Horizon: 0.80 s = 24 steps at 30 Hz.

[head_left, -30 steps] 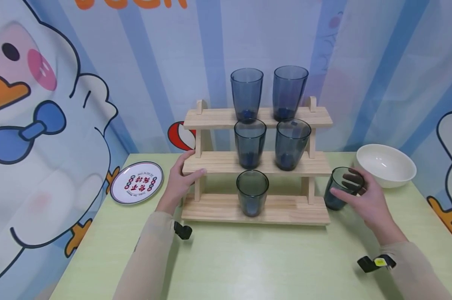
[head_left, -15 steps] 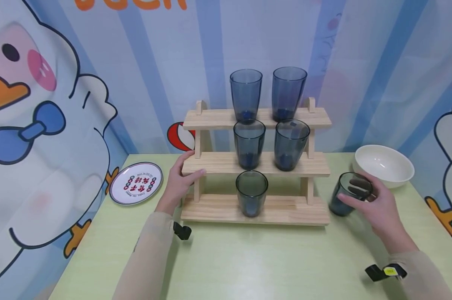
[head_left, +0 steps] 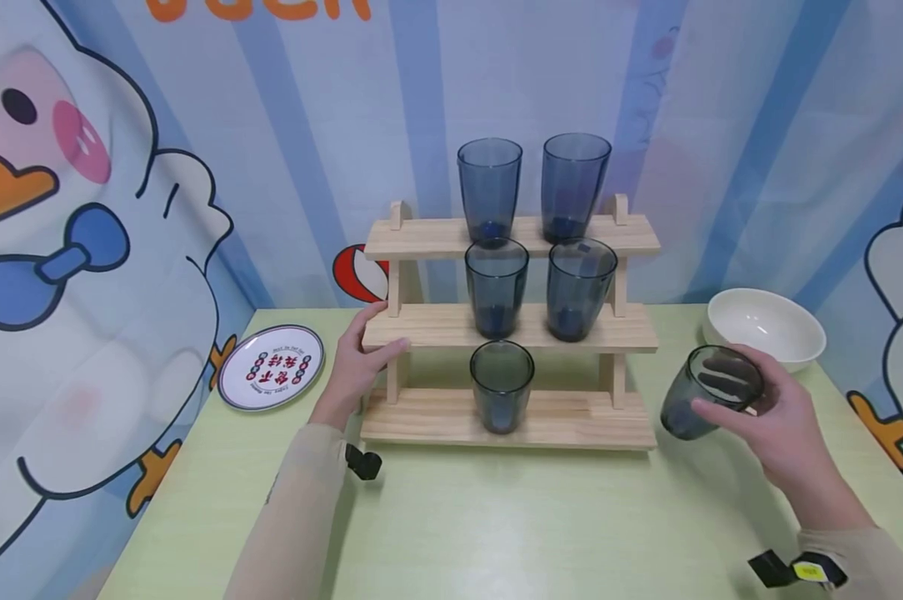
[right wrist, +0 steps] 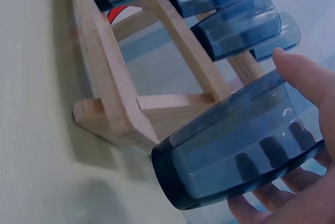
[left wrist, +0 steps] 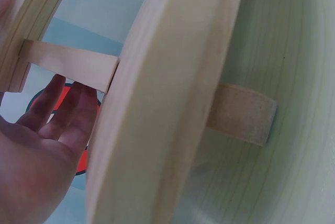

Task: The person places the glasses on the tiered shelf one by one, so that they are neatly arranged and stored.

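A smoky blue glass tumbler (head_left: pixel 710 392) is in my right hand (head_left: pixel 785 425), thumb on the near side and fingers round the far side. It leans over the table just right of the rack; the right wrist view shows its base (right wrist: pixel 170 177) apart from the tabletop. My left hand (head_left: pixel 357 358) grips the left end of the middle shelf of a three-tier wooden rack (head_left: pixel 436 325), its thumb over the front edge. In the left wrist view the fingers (left wrist: pixel 76 109) curl behind the rack's side post. Two tumblers stand on the top shelf, two on the middle, and one tumbler (head_left: pixel 501 387) on the bottom.
Behind my right hand stands a white bowl (head_left: pixel 766 325). A white plate (head_left: pixel 271 367) with red lettering lies left of the rack. All rest on a pale green table (head_left: pixel 496 517), with a blue cartoon-printed cloth (head_left: pixel 309 125) behind.
My right hand has moved right and toward me with the tumbler, which is now more tilted and farther from the rack. The left hand keeps its hold on the rack.
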Available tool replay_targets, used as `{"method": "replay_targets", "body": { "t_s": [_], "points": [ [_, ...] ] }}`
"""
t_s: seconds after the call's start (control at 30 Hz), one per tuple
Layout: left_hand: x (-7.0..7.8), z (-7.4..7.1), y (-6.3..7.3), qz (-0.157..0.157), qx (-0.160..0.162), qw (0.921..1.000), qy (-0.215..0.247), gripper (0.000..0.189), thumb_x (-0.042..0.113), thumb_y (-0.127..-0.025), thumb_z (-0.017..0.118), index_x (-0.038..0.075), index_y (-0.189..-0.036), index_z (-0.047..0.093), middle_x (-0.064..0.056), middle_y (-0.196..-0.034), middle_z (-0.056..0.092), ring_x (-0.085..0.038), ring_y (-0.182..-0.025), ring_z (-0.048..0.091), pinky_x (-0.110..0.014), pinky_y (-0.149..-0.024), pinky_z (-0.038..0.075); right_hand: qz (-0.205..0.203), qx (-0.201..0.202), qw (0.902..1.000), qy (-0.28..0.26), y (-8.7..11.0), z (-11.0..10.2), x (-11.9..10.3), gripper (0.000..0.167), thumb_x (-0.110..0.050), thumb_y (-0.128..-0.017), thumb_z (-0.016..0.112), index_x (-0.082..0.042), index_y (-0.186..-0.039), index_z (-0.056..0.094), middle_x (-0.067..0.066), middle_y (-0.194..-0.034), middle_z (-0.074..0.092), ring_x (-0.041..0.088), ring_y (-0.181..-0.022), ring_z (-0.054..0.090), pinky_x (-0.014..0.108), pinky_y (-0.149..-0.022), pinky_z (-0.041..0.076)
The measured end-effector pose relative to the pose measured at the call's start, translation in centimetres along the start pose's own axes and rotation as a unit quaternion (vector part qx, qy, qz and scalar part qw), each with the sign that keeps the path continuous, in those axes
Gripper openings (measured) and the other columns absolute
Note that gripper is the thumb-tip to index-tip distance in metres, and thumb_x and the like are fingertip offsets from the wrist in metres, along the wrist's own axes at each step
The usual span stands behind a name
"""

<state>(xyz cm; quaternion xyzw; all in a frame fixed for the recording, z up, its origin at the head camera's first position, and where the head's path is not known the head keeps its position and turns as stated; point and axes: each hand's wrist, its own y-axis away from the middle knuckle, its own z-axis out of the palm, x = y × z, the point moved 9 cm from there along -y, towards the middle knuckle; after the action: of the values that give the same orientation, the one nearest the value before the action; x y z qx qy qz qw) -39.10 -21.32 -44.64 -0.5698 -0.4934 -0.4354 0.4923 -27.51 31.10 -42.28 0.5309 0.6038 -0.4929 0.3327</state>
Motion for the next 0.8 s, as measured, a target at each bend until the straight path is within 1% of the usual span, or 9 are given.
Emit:
{"method": "replay_targets", "body": {
  "t_s": [0.07,0.17,0.2,0.3,0.43,0.6,0.8],
  "points": [
    [0.0,0.0,0.0,-0.001,0.001,1.0,0.004,0.067,0.016,-0.095,0.079,0.028,-0.155,0.049,-0.01,-0.152,0.049,-0.03,-0.128,0.053,-0.052,-0.11,0.046,-0.012,-0.012,0.9985,-0.052,0.2,0.5,-0.8,0.079,0.009,-0.088,0.079,-0.018,-0.156,0.048,-0.012,-0.136,0.059,0.0,-0.118,0.059,0.013,-0.083,0.055],
    [-0.2,-0.1,0.0,0.0,0.002,1.0,0.005,0.067,0.017,-0.094,0.08,0.029,-0.154,0.05,-0.01,-0.152,0.05,-0.03,-0.127,0.054,-0.052,-0.109,0.047,-0.032,-0.033,0.992,-0.118,0.4,1.2,-1.9,0.08,0.017,-0.085,0.077,-0.013,-0.154,0.05,-0.006,-0.136,0.061,0.002,-0.119,0.062,0.017,-0.083,0.057],
    [-0.2,-0.1,0.0,0.0,0.002,1.0,0.005,0.068,0.017,-0.094,0.08,0.029,-0.154,0.049,-0.01,-0.152,0.049,-0.03,-0.128,0.054,-0.052,-0.11,0.046,-0.038,-0.039,0.9896,-0.133,0.4,1.5,-2.2,0.079,0.019,-0.085,0.076,-0.011,-0.154,0.05,-0.004,-0.136,0.062,0.004,-0.119,0.063,0.019,-0.083,0.058],
    [-0.3,-0.1,-0.1,0.0,0.0,1.0,0.003,0.068,0.018,-0.095,0.079,0.029,-0.155,0.049,-0.01,-0.153,0.049,-0.03,-0.129,0.054,-0.052,-0.11,0.046,-0.056,-0.054,0.9855,-0.151,0.5,2.2,-3.1,0.08,0.023,-0.084,0.074,-0.008,-0.153,0.05,-0.001,-0.136,0.064,0.007,-0.119,0.065,0.021,-0.084,0.059],
    [-0.2,0.0,-0.1,0.001,-0.002,1.0,0.002,0.066,0.018,-0.096,0.079,0.029,-0.154,0.049,-0.01,-0.153,0.048,-0.03,-0.129,0.053,-0.053,-0.11,0.047,-0.065,-0.071,0.9831,-0.155,0.5,3.2,-3.8,0.078,0.024,-0.084,0.072,-0.005,-0.153,0.049,0.001,-0.137,0.064,0.009,-0.12,0.066,0.022,-0.086,0.059],
    [-0.1,0.0,0.0,0.001,-0.003,1.0,0.005,0.067,0.017,-0.095,0.079,0.028,-0.154,0.049,-0.01,-0.153,0.048,-0.031,-0.129,0.052,-0.053,-0.11,0.046,-0.063,-0.09,0.9839,-0.141,0.2,4.8,-4.3,0.077,0.022,-0.085,0.073,-0.003,-0.153,0.047,0.003,-0.138,0.064,0.01,-0.12,0.067,0.022,-0.087,0.059],
    [-0.3,-0.1,0.0,0.0,0.0,1.0,0.002,0.067,0.017,-0.096,0.078,0.029,-0.155,0.048,-0.01,-0.154,0.047,-0.031,-0.13,0.052,-0.054,-0.11,0.046,-0.063,-0.101,0.9856,-0.12,-0.2,6.6,-4.9,0.078,0.019,-0.083,0.078,0.001,-0.152,0.047,0.007,-0.136,0.063,0.013,-0.117,0.068,0.022,-0.079,0.059]
  ]
}}
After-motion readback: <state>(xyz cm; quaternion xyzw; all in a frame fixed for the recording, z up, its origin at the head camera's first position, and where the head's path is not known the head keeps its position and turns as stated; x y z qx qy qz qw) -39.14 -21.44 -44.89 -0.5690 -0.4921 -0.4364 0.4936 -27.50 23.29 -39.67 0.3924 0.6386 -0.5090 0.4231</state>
